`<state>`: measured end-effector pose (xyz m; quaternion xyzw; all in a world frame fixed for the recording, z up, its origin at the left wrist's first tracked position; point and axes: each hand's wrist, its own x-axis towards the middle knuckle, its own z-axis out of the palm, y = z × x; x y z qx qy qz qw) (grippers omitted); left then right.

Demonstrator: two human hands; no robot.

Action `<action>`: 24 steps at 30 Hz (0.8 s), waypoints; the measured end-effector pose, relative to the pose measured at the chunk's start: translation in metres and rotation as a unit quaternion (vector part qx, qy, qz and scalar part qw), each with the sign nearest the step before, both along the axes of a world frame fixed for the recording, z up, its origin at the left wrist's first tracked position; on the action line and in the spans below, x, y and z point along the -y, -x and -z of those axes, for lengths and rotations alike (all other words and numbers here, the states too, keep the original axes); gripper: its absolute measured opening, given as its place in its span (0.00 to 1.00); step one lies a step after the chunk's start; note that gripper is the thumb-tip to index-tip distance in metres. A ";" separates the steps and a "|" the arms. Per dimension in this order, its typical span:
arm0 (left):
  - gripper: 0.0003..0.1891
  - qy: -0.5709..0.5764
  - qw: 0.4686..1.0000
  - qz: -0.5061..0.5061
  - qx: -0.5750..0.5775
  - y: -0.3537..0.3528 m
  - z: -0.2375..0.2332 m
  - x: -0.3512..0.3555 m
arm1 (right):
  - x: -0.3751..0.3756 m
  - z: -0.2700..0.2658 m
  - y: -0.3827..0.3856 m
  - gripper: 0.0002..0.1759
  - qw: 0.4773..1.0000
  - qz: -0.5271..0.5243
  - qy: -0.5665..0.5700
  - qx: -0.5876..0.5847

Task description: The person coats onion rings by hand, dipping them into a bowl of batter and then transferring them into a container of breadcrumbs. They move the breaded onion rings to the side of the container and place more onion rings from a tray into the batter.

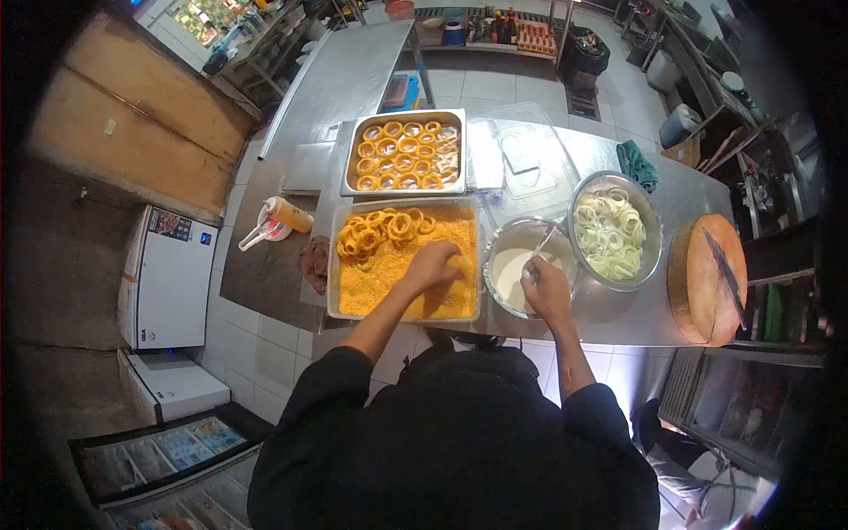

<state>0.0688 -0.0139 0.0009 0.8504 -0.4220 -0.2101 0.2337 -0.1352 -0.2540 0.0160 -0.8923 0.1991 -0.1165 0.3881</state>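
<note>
Left hand [435,267]: fingers at the orange crumbs [375,293] in the plastic tub [332,265]; whether its grip is parted or closed cannot be told. Right hand [546,290]: grip clamped on a utensil [544,240] over the bowl of pale batter [511,269]. Coated rings [358,240] lie heaped in the tub's far-left area.

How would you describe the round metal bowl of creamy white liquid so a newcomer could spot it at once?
On the silver metal table, find the person's right hand. The bowl of white liquid sits partly beneath it, between the translucent rectangular tub of orange crumbs and the round metal bowl of pale green rings. Unlike both neighbours, it holds creamy liquid, not crumbs or rings.
</note>
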 end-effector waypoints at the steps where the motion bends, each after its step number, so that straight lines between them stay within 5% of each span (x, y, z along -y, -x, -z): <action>1: 0.25 0.034 0.998 -0.026 -0.035 -0.003 -0.009 -0.006 | 0.000 0.000 -0.001 0.13 1.000 0.002 -0.004 -0.009; 5: 0.34 -0.052 0.991 -0.049 -0.115 -0.005 -0.030 -0.032 | 0.000 -0.005 -0.002 0.13 1.000 -0.004 -0.009 -0.003; 7: 0.48 -0.059 0.991 -0.093 0.074 0.022 -0.030 -0.049 | -0.002 -0.009 -0.002 0.12 1.000 0.007 -0.018 -0.004; 13: 0.59 -0.207 0.964 -0.157 0.057 0.062 -0.026 -0.058 | -0.004 -0.011 -0.002 0.12 1.000 0.017 -0.007 -0.022; 17: 0.48 -0.149 0.968 -0.201 -0.025 0.036 0.030 -0.085 | -0.002 -0.011 -0.004 0.11 1.000 0.005 0.005 -0.021; 20: 0.38 -0.018 0.984 -0.166 0.057 0.027 0.038 -0.091 | -0.002 -0.013 -0.005 0.11 1.000 0.013 -0.003 -0.025; 24: 0.37 0.041 0.977 -0.188 -0.096 0.027 -0.022 -0.063 | -0.003 -0.009 -0.003 0.11 1.000 0.015 -0.012 -0.020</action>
